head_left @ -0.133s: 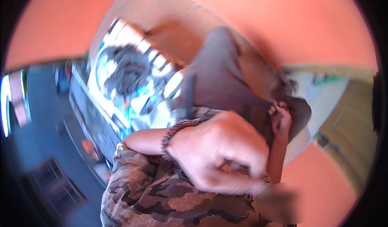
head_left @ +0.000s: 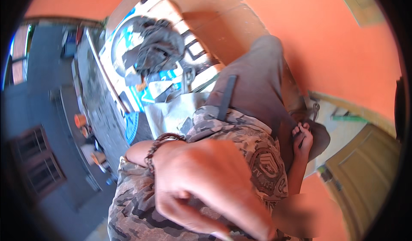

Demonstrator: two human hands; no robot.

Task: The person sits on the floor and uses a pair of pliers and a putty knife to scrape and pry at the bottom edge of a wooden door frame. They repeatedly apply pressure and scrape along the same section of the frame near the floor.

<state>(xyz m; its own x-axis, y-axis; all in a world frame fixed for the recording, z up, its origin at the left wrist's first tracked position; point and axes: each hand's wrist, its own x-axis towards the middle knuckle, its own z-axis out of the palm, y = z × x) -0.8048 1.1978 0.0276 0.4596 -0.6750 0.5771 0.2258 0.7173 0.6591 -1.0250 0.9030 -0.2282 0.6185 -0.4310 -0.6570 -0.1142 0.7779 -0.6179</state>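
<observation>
My left hand [head_left: 206, 176], with a dark beaded bracelet [head_left: 165, 139] at its wrist, is raised in front of my camouflage shirt [head_left: 231, 133]. Its fingers are curled toward the thumb; blur and the lower edge hide the fingertips and anything they hold. My right hand [head_left: 303, 139] rests over my dark trousers [head_left: 253, 78] at the right, fingers folded around something thin and dark that I cannot make out. A black strip [head_left: 226, 97] lies across the trousers by the shirt hem. Left of my legs, a crumpled dark grey cloth [head_left: 159, 43] lies on a white-and-blue printed sheet [head_left: 199, 45].
A pale sheet [head_left: 171, 112] and a blue ribbed piece [head_left: 131, 127] lie near my left side. A ledge edge [head_left: 103, 73] runs beyond them, with an orange pot [head_left: 80, 121] lower down. An orange wall [head_left: 326, 48] and a brown door [head_left: 369, 155] stand at the right.
My left hand has moved down and left, its fingers now reaching the lower edge. The whole view has shifted. My right hand stays closed over the trousers.
</observation>
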